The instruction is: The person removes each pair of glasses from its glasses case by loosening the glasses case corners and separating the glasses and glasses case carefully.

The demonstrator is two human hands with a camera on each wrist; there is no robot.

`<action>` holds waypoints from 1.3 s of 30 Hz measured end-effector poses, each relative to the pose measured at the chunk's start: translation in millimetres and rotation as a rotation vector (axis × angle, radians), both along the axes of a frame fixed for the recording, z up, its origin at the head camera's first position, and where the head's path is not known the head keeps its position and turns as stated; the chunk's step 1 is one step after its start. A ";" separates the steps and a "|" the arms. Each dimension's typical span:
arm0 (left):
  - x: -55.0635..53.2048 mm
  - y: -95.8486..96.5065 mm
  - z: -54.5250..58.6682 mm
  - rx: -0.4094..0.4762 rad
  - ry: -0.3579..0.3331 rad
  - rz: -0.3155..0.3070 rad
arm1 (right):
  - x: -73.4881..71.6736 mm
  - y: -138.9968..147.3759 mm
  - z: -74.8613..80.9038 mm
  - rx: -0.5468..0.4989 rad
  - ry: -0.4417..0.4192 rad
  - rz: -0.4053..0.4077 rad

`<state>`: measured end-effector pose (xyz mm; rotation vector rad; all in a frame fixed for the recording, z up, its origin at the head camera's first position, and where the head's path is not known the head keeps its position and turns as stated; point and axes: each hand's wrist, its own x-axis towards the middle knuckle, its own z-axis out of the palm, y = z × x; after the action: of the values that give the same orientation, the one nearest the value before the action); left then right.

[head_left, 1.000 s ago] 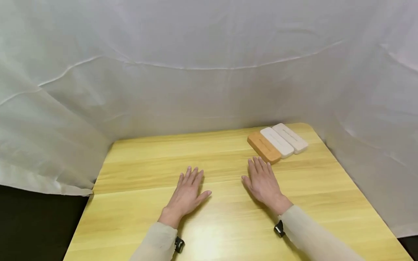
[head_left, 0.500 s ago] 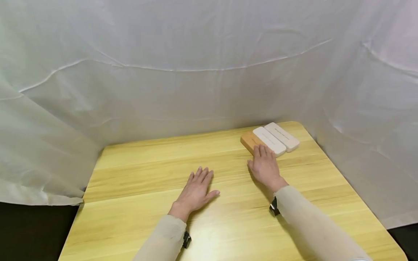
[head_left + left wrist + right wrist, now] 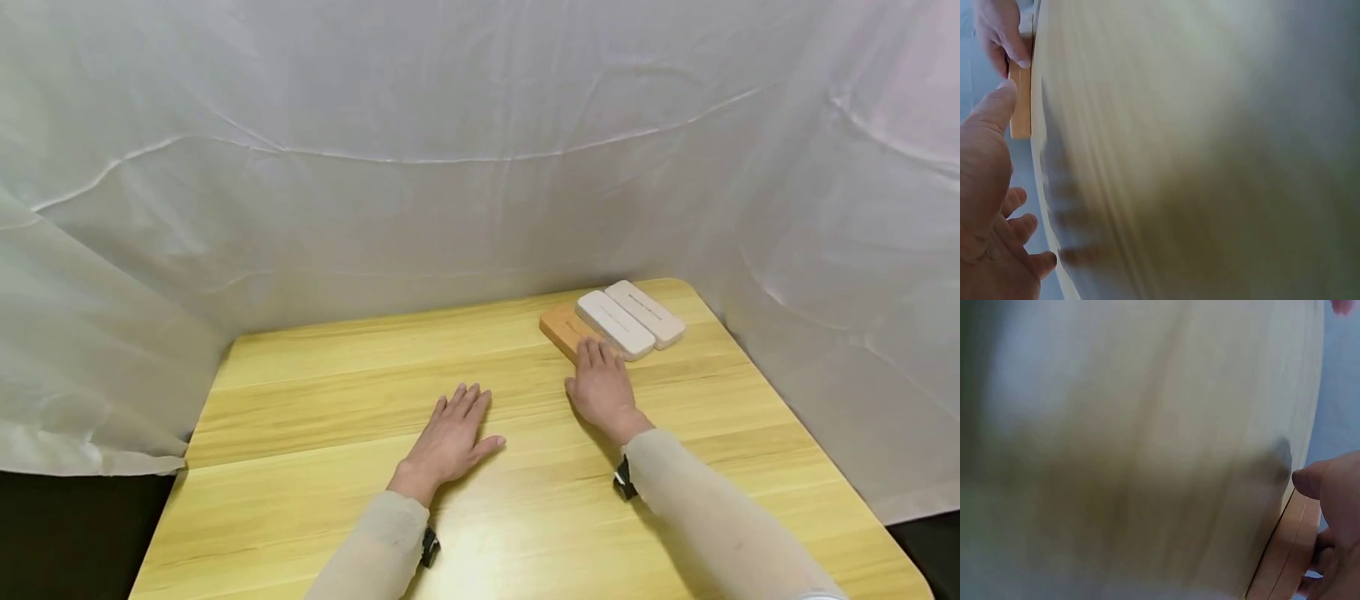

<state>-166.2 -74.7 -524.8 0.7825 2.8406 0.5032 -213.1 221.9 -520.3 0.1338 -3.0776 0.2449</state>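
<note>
An orange glasses case (image 3: 564,327) lies flat near the far right of the table, its near end covered by my right hand (image 3: 602,393). That hand grips the case, fingers over its top and thumb at its side. In the right wrist view a seam runs along the side of the case (image 3: 1288,544). Just right of it lie a white case (image 3: 615,323) and a pale pinkish case (image 3: 647,312), side by side, each with a line of small print. My left hand (image 3: 447,444), fingers spread and holding nothing, is low over the table's middle.
The wood-grain table (image 3: 337,483) has a rounded far right corner. Pale cloth (image 3: 420,217) hangs behind it and along both sides. Each wrist wears a small black camera (image 3: 624,481).
My right hand has reached forward onto the orange case and taken hold of it. The case has slid slightly left from the white one. The view has shifted a little; my left hand stays put.
</note>
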 end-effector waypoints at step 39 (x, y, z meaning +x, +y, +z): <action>-31.2 0.1 20.3 -0.048 0.064 0.101 | 18.9 -49.9 5.7 -0.009 0.064 0.515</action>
<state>-197.5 -74.6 -504.5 0.6607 2.9512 0.4286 -194.3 171.9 -514.6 0.9142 -2.9171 0.2650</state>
